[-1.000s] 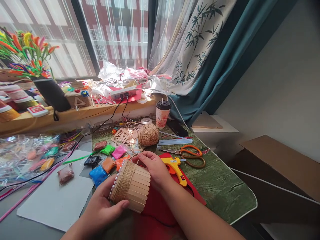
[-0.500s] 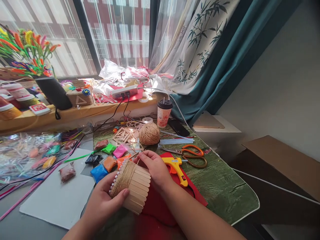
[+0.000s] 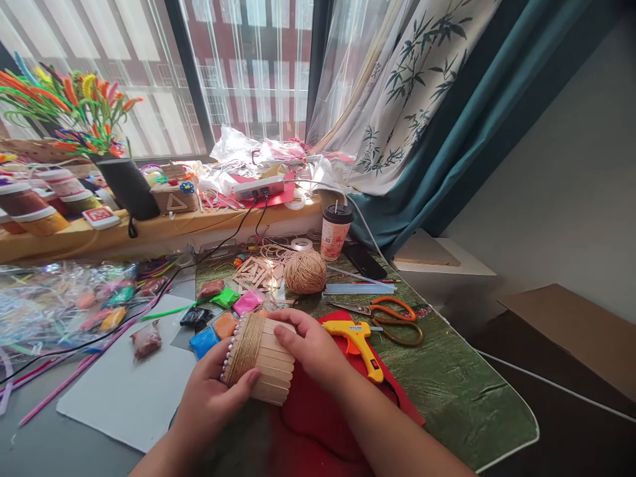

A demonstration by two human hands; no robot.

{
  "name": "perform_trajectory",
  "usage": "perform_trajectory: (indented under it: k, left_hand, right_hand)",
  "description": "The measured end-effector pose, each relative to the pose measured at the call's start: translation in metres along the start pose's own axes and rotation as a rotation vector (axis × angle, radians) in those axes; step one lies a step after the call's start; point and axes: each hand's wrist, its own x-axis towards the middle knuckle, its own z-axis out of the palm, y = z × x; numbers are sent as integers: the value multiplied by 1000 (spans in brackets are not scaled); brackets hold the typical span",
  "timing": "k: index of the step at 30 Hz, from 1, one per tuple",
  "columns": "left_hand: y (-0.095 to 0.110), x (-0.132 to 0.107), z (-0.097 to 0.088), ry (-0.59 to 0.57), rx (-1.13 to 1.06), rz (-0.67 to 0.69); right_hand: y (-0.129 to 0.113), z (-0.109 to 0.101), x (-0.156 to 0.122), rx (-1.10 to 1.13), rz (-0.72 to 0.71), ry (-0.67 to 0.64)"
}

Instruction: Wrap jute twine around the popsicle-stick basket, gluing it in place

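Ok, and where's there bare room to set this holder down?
The green tabletop is bare between the scissors, red sheet and table edge; so is the white board in front of its brown packet. It's crowded around the yarn ball.

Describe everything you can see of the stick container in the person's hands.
The stick container is made of pale, flat, round-ended sticks, apparently wood, set side by side. A broad band of brown twine wraps it; pearly beads line the edge beside the band. It is tipped on its side, its inside hidden. The left hand grips the beaded end; the right hand is at its upper side.
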Motion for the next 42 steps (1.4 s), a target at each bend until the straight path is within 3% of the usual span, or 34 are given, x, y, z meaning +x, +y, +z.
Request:
perform_trajectory:
  k: [6, 12, 16, 20, 26, 31, 36, 42]
  left_hand:
    - [-2, 2, -3, -48, -119, -17]
    - [-2, 11, -6, 27, -207, -170]
    - [11, 16, -5, -141, -189, -239]
    - [20, 13, 0, -186, -109, -192]
    - [16, 8, 3, -243, 72, -33]
    - [11, 4, 2, -278, 150, 65]
    - [7, 3, -1, -257, 251, 144]
    - [7, 3, -1, -264, 318, 160]
  right_hand:
    - [-6, -1, -12, -132, -88, -108]
    - [-12, -2, -13, -329, -222, -63]
    - [-13, 1, -12, -403, -316, -70]
    - [-10, 1, -12, -442, -409, -128]
    - [-12, -3, -12, -403, -464, -113]
    - [-10, 0, -13, -381, -420, -46]
    - [-3, 0, -5, -160, -262, 85]
    - [-2, -1, 2, 25, -77, 49]
